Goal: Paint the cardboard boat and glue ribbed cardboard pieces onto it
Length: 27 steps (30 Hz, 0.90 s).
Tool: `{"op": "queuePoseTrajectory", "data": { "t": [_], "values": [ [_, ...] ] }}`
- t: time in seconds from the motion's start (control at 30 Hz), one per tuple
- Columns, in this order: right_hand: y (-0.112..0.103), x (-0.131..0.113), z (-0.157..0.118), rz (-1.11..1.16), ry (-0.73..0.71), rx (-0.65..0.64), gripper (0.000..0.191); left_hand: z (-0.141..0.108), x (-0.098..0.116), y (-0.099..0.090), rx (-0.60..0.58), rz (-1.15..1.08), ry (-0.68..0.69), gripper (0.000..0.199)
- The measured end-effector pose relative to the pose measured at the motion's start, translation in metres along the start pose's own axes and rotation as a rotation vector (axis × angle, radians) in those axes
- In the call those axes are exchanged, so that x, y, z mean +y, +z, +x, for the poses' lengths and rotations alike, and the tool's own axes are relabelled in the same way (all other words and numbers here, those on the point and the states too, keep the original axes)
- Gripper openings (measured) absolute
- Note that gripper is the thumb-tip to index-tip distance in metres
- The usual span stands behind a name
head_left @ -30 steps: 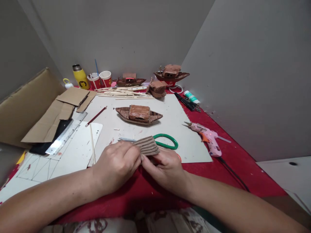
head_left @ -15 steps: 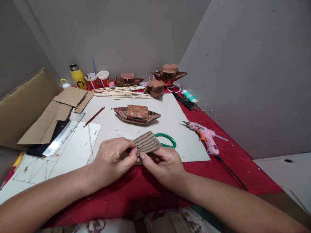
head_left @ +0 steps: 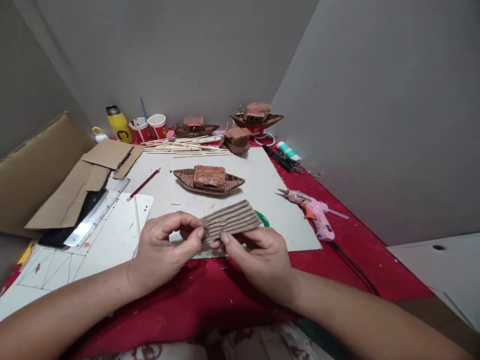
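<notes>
Between my two hands is a small piece of corrugated cardboard (head_left: 236,220), its ridges facing up. My left hand (head_left: 168,245) pinches its left end between thumb and fingers. Under the near edge, my right hand (head_left: 258,255) grips it with the thumb on top and fingers beneath. Behind it, partly covered, shows the green handle (head_left: 263,218) of a tool whose other parts are hidden. A brown model boat (head_left: 209,180) with a roofed cabin rests on the white board (head_left: 296,232) just beyond the cardboard.
A pink glue gun (head_left: 315,215) with a cord lies at right. Left are cardboard scraps (head_left: 63,197), a clear ruler (head_left: 95,215) and a pencil (head_left: 143,184). Behind stand thin sticks (head_left: 183,146), more model boats (head_left: 257,117), paper cups (head_left: 156,127) and a yellow bottle (head_left: 119,125).
The cardboard is spread wider to the right and shows more of its ridged face, covering more of the green handle. My hands have moved slightly apart.
</notes>
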State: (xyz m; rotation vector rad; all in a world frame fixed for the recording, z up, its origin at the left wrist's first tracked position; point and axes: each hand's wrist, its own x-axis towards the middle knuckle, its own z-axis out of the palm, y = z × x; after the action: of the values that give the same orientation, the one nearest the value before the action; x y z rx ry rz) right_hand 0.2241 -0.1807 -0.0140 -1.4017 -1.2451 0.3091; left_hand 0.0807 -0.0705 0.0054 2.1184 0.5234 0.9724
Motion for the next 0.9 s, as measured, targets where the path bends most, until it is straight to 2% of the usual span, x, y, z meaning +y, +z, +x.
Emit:
{"op": "queuePoseTrajectory", "data": {
  "t": [0.2,0.47,0.7,0.8,0.9],
  "values": [
    [-0.002,-0.002,0.001,0.002,-0.003,0.036,0.021,-0.002,0.0,-0.001,0.032,-0.119,-0.104,0.007],
    [-0.003,-0.002,-0.001,0.183,0.188,0.081,0.022,0.0,0.005,-0.007,0.047,-0.317,-0.198,0.005],
    [-0.006,-0.004,0.011,0.37,0.328,0.117,0.03,0.009,0.006,-0.018,0.073,-0.553,-0.288,0.005],
    [-0.009,0.006,0.02,0.449,0.441,0.172,0.036,0.015,0.019,-0.036,0.198,-0.653,-0.247,0.004],
    [-0.01,0.014,0.028,0.471,0.479,0.239,0.037,0.018,0.035,-0.059,0.298,-0.682,-0.099,0.004]
  ]
}}
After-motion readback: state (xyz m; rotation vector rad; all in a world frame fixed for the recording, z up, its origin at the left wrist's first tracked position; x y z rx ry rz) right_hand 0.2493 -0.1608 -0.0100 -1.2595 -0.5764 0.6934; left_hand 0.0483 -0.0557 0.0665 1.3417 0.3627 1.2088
